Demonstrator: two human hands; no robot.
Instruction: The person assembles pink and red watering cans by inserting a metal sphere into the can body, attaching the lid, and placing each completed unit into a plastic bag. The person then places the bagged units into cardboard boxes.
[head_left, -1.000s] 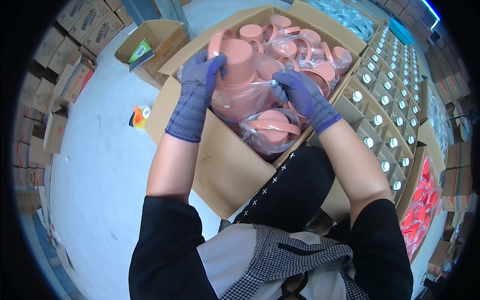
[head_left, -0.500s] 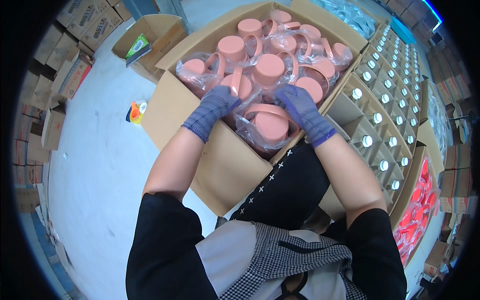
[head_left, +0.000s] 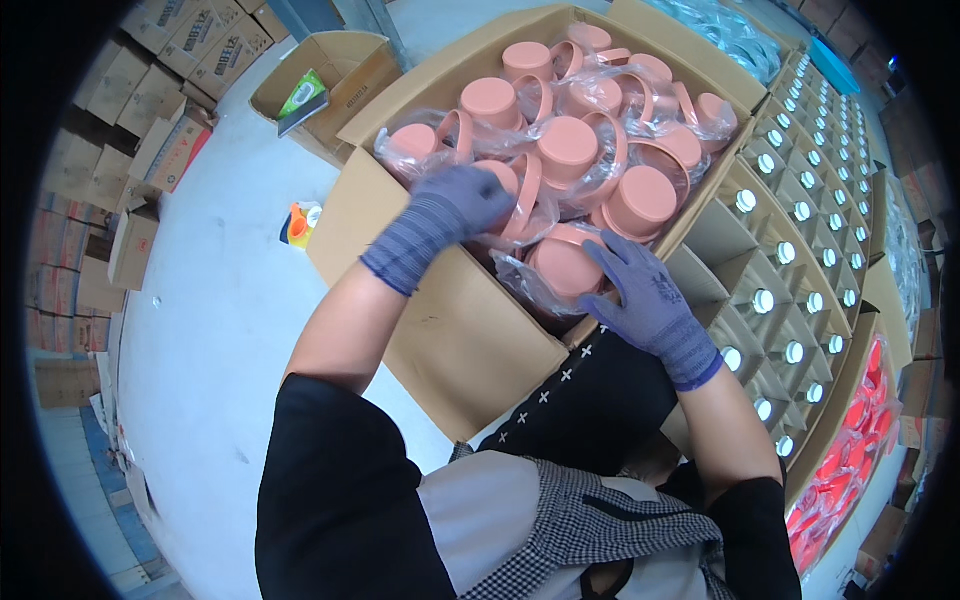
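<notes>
Pink round lid-like plastic pieces [head_left: 567, 146], several with looped handles, fill an open cardboard box [head_left: 362, 125], with clear plastic film [head_left: 528, 283] around them. My left hand [head_left: 455, 208], in a purple knit glove, lies over a piece at the box's near left. Its fingers are curled, and what they hold, if anything, is hidden. My right hand [head_left: 650, 300], gloved alike, is open with thumb and fingers spread. Its fingertips touch the side of the nearest pink piece [head_left: 568, 264] in the near corner.
On the right, divided cartons hold white-capped bottles [head_left: 764, 301]. Beyond my right arm lie red bagged pieces [head_left: 858, 440]. A smaller open box [head_left: 352, 97] stands at the back left, with an orange-and-yellow container [head_left: 299, 228] on the floor. Stacked cartons [head_left: 75, 180] line the left.
My right hand has opened and moved nearer, down beside the closest pink piece. That piece's raised handle no longer shows over it. My left hand has shifted over the neighbouring piece. The view has shifted slightly.
</notes>
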